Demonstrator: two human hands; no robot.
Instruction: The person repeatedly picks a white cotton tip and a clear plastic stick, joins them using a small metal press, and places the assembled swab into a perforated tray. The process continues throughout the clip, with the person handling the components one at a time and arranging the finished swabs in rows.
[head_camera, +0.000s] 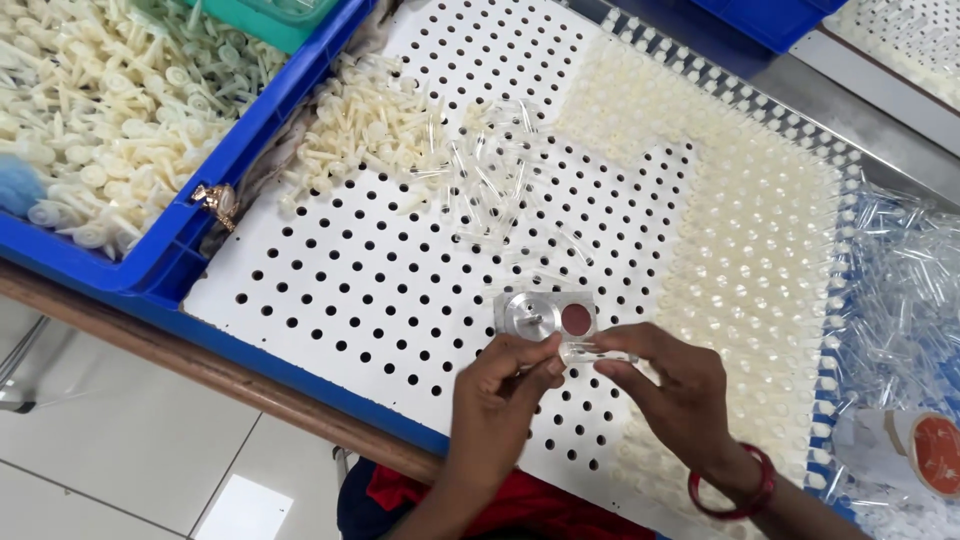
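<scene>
Two hands (500, 400) (670, 390) – white perforated board (330, 290) – tiled floor (120, 450).

Under both hands lies a white board (330, 290) dotted with a regular grid of dark round holes. Just above the fingertips, a silver metal block (545, 314) carries a dull red disc. A red bangle (735, 490) rings the right wrist. Up and left of the hands, a blue crate (185, 245) holds cream and pale green plastic pieces (100, 110).
</scene>
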